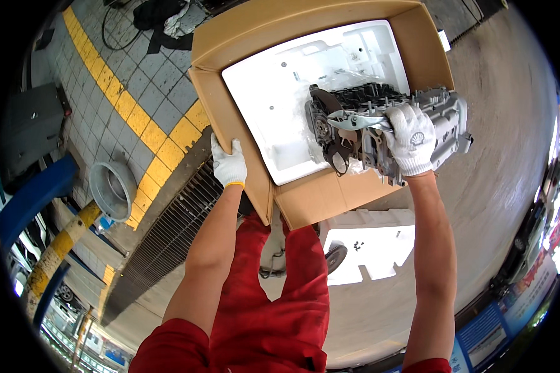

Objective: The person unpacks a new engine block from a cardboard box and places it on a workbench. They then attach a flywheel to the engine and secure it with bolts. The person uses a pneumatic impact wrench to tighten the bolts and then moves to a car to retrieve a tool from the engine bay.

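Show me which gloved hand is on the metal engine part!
The right hand: it holds the grey engine part, while the left hand holds the cardboard box.

The right grip [410, 140] covers a stretch of the metal engine part [443, 121], so the fingertips' contact beneath cannot be told. That part hides the right-hand portion of the white foam liner [261, 102]. A trouser leg [305, 280] blocks some of a round metal piece [338, 255]. Dark bits [358, 246] are too small to identify; the red sleeve [174, 347] is cut off below.
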Motion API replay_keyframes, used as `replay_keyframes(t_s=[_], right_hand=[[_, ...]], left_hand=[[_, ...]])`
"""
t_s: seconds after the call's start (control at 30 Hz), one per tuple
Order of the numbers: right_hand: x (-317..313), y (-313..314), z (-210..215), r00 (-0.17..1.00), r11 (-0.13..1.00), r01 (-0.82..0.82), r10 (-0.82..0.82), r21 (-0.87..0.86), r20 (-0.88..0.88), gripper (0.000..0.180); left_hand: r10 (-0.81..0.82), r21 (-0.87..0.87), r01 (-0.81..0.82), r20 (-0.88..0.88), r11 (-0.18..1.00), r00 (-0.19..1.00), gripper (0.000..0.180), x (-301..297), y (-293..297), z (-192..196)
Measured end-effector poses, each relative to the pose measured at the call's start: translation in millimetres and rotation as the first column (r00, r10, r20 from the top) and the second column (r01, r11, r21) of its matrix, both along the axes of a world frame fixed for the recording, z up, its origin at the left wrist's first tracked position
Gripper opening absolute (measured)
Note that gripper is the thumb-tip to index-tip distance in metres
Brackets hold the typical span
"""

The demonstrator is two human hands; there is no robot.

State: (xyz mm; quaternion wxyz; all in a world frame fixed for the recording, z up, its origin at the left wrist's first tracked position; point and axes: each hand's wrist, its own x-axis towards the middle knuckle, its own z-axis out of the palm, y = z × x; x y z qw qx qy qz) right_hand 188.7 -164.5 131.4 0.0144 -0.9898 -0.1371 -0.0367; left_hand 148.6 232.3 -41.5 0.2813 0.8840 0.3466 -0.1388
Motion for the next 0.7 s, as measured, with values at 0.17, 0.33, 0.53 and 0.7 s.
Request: replay_keyframes(t_s=[0.17,0.33,0.53,0.7], right_hand=[[0.6,-5.4,2.6,0.999,0.997,0.024,-0.027,0.067,0.046,0.028],[-3.8,-6.2,1.8,0.992,0.989,0.125,-0.125,0.075,0.006,0.028],[-30.0,26.1,6.6,0.835,0.757,0.341,-0.516,0.557,0.192,0.024],[-172.7,129.9,-11.1,0.27,-0.372,0.271,-0.856,0.888,-0.441,0.013]], left_hand=[[-0.027,0.082,0.027,0.009,0.996,1.0,0.074,-3.3,-4.4,-10.6],[-0.155,0.267,0.201,-0.183,0.943,0.971,0.077,-8.1,3.8,-25.9],[-0.234,0.191,0.229,0.0,0.954,0.972,0.086,-11.9,14.1,-25.6],[-0.571,0.325,0.512,0.113,0.795,0.813,0.085,-13.9,14.4,-3.8]])
